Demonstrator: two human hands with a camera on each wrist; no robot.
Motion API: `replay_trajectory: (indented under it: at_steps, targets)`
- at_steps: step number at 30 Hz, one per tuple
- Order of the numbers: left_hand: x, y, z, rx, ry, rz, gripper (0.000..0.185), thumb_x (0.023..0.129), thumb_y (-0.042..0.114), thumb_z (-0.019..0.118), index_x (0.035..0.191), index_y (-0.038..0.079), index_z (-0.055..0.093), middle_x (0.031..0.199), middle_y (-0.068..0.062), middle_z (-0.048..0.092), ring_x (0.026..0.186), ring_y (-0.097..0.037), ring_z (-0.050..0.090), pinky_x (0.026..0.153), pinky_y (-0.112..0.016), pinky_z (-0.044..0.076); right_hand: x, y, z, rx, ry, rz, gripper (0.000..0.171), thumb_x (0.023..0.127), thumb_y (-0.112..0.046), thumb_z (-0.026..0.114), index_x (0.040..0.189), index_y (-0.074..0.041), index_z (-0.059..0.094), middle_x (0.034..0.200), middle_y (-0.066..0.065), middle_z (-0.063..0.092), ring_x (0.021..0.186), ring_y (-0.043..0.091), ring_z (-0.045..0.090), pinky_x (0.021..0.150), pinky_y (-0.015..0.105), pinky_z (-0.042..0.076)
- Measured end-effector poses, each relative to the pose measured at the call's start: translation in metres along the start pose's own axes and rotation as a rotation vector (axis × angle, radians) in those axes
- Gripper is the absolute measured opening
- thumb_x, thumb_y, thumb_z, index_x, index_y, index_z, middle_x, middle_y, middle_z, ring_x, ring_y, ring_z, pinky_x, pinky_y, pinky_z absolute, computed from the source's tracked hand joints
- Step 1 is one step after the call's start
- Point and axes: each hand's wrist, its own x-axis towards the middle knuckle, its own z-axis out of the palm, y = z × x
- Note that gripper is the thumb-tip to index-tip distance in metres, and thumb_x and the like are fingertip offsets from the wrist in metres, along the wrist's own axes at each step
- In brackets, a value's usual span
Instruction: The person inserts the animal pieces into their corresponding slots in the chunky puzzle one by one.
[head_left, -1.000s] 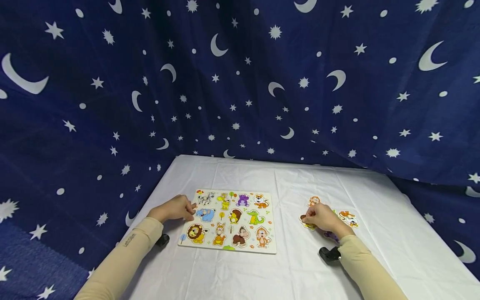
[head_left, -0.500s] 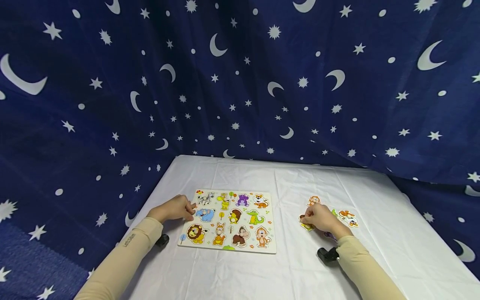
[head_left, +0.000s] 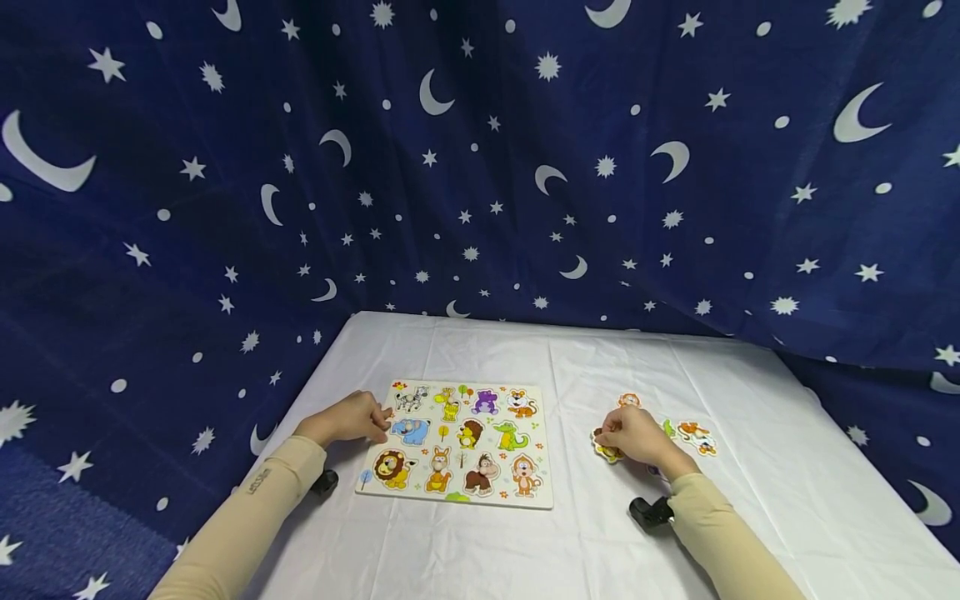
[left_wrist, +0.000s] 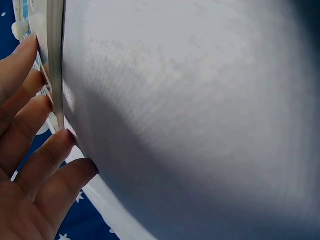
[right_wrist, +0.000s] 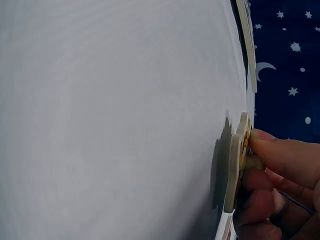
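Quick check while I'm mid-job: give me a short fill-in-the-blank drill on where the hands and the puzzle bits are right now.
1. The left hand touches the ____ edge of the puzzle board.
2. The right hand pinches a loose puzzle piece by its small ____.
3. The board lies on a ____ tablecloth.

Missing words: left; knob; white

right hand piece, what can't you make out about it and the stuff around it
- Puzzle piece gripped by the right hand: head view, too small and half covered by fingers to name the animal; right wrist view shows it only edge-on.
- Purple piece: head view, mostly hidden under the right wrist.
- Puzzle board: left wrist view, only its edge shows, pictures cut off.
- Left hand: head view, fingertip contact with the board too small to judge.
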Motion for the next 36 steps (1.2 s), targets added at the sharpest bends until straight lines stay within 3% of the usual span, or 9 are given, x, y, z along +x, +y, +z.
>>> replay_trajectory:
  at_steps: [3,11,18,24,32,36]
  targets:
    - [-0.001,0.0,0.0,0.007,0.0,0.003,0.009,0.073,0.006,0.086,0.08,0.008,0.08,0.102,-0.011,0.077,0.11,-0.029,0.068,0.088,-0.034,0.053,0.002,-0.002,0.002,0.016,0.006,0.006,0.019,0.082,-0.011,0.077,0.068,-0.013,0.064,0.058,-0.009,0.053,0.055,0.006,0.046,0.052,0.021,0.038]
    - [-0.003,0.003,-0.001,0.004,0.004,0.002,0.009,0.072,0.006,0.085,0.08,0.008,0.08,0.1,-0.012,0.077,0.11,-0.031,0.067,0.094,-0.041,0.053,0.006,-0.008,0.008,0.031,0.024,-0.034,0.016,0.082,-0.009,0.077,0.069,-0.011,0.067,0.058,-0.009,0.053,0.053,0.003,0.044,0.05,0.02,0.037]
    - [-0.003,0.002,0.0,0.0,-0.003,0.031,0.01,0.071,0.005,0.086,0.079,0.006,0.08,0.096,-0.012,0.078,0.099,-0.026,0.071,0.08,-0.03,0.053,0.007,-0.014,0.009,0.067,0.028,-0.049,0.015,0.081,-0.007,0.077,0.069,-0.008,0.068,0.056,-0.006,0.057,0.05,0.002,0.046,0.049,0.021,0.039]
    - [-0.002,0.002,-0.001,0.01,0.001,0.02,0.01,0.071,0.006,0.087,0.078,0.007,0.079,0.095,-0.009,0.078,0.101,-0.026,0.07,0.083,-0.032,0.054,0.01,-0.017,0.011,0.107,0.025,-0.012,0.016,0.082,-0.007,0.076,0.068,-0.007,0.068,0.054,-0.005,0.056,0.049,0.005,0.047,0.049,0.022,0.039]
    - [-0.003,0.005,-0.003,-0.006,0.0,0.01,0.01,0.071,0.005,0.087,0.078,0.006,0.079,0.098,-0.012,0.077,0.096,-0.023,0.07,0.077,-0.027,0.051,0.011,-0.023,0.011,0.111,0.049,-0.023,0.02,0.082,-0.008,0.077,0.065,-0.009,0.067,0.054,-0.005,0.055,0.051,0.008,0.047,0.05,0.023,0.039]
    - [-0.003,0.004,-0.001,-0.011,-0.003,0.004,0.01,0.071,0.005,0.087,0.077,0.006,0.079,0.102,-0.013,0.077,0.104,-0.027,0.07,0.077,-0.027,0.051,0.01,-0.025,0.014,0.118,0.056,-0.023,0.022,0.082,-0.008,0.077,0.063,-0.008,0.066,0.054,-0.004,0.056,0.051,0.008,0.047,0.05,0.023,0.039]
